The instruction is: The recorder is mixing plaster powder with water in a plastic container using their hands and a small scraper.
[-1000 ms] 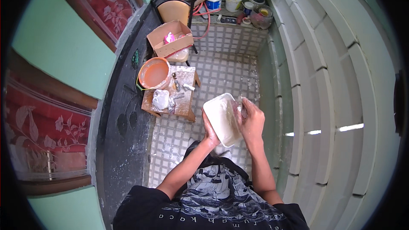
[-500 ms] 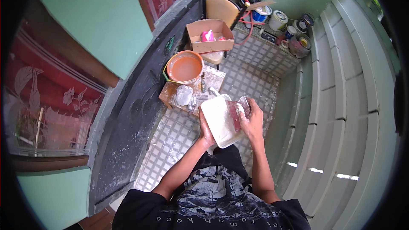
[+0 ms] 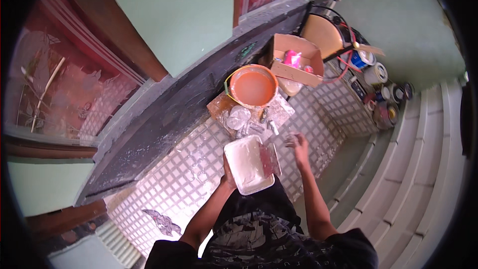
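Note:
My left hand [image 3: 228,173] grips the left side of a shallow white tray [image 3: 244,169] smeared with pale paste. Leaning at the tray's right side is a flat dark-red scraper [image 3: 270,160] with paste on it. My right hand [image 3: 298,144] is off to the right of the tray, apart from it, with whitened fingers stretched out and nothing seen in them. Just beyond the tray, a low paste-spattered wooden table [image 3: 217,107] bears an orange bucket [image 3: 254,87] of cloudy liquid, a whitish lump [image 3: 239,118] and several small tools [image 3: 255,128].
Behind the bucket, a cardboard box [image 3: 298,65] with a pink packet rests on a chair [image 3: 321,36]. Paint cans [image 3: 375,74] crowd the far right corner. A dark low wall [image 3: 164,119] runs along the left, a slatted pale wall [image 3: 393,189] along the right. The floor [image 3: 184,157] is tiled.
My right hand has let go of the red scraper and moved away to the right, leaving it at the tray. The view has turned, and the tray stays in my left hand.

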`<state>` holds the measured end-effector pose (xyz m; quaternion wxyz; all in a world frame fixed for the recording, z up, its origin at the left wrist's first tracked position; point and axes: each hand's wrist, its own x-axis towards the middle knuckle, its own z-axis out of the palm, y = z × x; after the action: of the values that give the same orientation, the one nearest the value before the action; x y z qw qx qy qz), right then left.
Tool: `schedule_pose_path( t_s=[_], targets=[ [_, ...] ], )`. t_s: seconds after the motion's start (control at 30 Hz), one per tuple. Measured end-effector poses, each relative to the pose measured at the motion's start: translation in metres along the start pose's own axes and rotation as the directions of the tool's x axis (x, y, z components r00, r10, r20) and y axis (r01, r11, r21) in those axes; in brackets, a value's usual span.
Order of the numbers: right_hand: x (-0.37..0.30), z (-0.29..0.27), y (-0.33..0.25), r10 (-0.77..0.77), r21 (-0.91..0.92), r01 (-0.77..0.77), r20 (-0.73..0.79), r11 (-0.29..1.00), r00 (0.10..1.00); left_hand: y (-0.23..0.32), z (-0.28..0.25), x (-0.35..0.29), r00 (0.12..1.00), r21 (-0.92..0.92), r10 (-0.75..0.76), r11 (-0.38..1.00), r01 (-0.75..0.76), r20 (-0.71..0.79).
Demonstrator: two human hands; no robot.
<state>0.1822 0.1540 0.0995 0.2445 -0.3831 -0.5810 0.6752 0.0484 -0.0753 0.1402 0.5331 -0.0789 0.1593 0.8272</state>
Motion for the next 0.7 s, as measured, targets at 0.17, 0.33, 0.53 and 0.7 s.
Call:
schedule_pose_path(
  t_s=[0.17,0.33,0.53,0.7],
  targets=[
    [0.074,0.075,0.095,-0.004,-0.419,0.169,0.366,0.892,0.930,-0.015,-0.064,-0.013,0.951,0.091,0.193,0.980,-0.176,-0.243],
    [0.152,0.144,0.183,-0.036,-0.590,0.627,0.713,0.509,0.701,-0.026,-0.103,-0.009,0.803,0.249,0.446,0.894,-0.373,-0.396],
    [0.224,0.178,0.295,-0.010,-0.589,0.706,0.765,0.394,0.644,-0.045,-0.152,0.016,0.737,0.065,0.472,0.859,-0.507,-0.483],
    [0.262,0.175,0.346,-0.154,-0.402,0.671,0.778,0.624,0.610,-0.072,-0.171,0.008,0.733,-0.125,0.424,0.817,-0.563,-0.532]
  ],
)
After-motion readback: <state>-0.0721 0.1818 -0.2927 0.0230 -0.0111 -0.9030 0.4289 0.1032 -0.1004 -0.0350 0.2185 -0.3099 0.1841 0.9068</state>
